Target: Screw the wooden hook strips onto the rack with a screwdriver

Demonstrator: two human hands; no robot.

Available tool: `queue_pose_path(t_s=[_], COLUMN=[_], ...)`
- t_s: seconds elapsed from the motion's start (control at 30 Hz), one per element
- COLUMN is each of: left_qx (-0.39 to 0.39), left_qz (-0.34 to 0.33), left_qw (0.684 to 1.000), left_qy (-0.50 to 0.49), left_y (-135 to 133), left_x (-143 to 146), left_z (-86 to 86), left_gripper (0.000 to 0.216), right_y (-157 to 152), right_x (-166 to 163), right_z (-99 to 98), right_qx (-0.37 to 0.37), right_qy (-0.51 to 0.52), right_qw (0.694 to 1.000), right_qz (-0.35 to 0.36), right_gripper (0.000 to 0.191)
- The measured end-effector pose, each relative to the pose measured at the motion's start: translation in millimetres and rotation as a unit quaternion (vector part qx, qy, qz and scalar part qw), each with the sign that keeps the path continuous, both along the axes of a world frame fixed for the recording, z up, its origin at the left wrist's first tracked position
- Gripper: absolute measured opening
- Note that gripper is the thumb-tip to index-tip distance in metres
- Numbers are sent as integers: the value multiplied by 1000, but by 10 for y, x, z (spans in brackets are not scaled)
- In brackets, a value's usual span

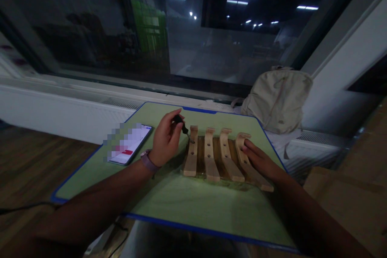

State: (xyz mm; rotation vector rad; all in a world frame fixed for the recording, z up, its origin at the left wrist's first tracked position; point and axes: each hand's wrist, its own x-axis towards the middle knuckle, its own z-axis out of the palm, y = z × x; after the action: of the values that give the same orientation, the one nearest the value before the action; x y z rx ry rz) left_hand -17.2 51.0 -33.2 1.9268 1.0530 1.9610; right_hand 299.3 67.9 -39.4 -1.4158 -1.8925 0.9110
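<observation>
Bare forearms (pixel 90 205) | left hand (pixel 165 139) pinches black-handled tool (pixel 179 119) | right hand (pixel 261 162) spread on drilled wooden slats (pixel 225 151) | green mat (pixel 208 205)

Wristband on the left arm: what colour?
The wristband is muted purple, shown best in the head view.

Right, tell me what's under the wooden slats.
Dark wood shows between the wooden slats, above a green mat; what lies directly beneath each slat is covered.
</observation>
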Motion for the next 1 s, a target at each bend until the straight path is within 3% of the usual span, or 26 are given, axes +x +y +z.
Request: queue_pose_path(t_s=[0.23,0.43,0.6,0.7,1.0], left_qx=[17,33,7,11,56], left_qz=[-23,75,-16,-28,75], left_qw=[1000,994,999,997,992], left_qy=[0,68,45,76,89], left_y=[-9,-19,-24,-42,-26], left_x=[20,-23,-6,-3,-40], left_z=[-4,26,-49,-48,56], left_gripper=[39,44,54,49,32], right_y=[-16,-17,-18,-16,-13], right_x=[-11,-12,-12,-11,-8], right_z=[33,4,24,29,-6], right_qx=[-3,-5,-12,-11,-32], right_qy=[3,18,11,7,5], right_qw=[1000,1000,1000,1000,998], right_qz=[15,-17,-10,-23,-51], right_gripper=[50,56,55,59,66])
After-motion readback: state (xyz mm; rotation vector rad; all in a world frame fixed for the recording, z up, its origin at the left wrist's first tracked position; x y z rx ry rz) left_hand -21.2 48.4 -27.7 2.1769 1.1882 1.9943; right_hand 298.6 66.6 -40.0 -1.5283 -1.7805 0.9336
